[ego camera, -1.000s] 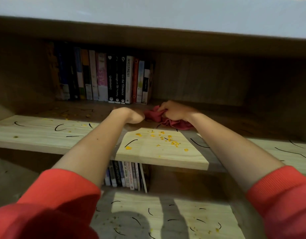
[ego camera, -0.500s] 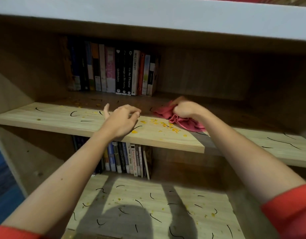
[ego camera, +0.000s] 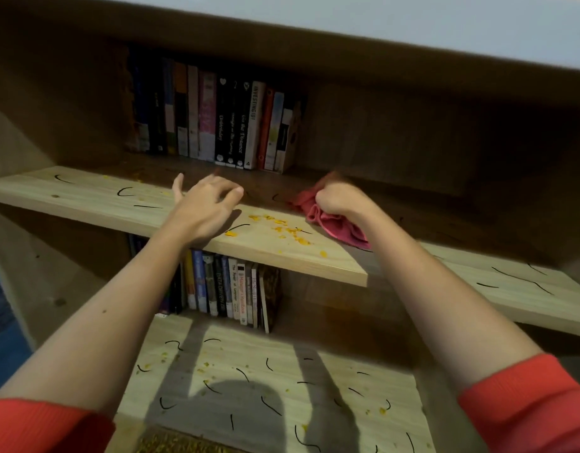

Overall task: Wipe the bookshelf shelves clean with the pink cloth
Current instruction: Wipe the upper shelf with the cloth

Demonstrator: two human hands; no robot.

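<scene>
One pink cloth (ego camera: 331, 222) bunched, apparently inside right hand (ego camera: 339, 197)

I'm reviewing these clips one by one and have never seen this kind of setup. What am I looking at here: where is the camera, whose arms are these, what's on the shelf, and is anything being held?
There is no machine: a person wears one camera on the head, looking forward and down, so both arms reach in from below. The right hand is closed around a bunched pink cloth that rests on the middle shelf. The left hand is open, fingers spread, and holds nothing. Between the hands lie yellow crumbs, and short black curved strands are scattered on the boards. The lower shelf has crumbs and strands too. A row of upright books stands at the back, another row of books below.
</scene>
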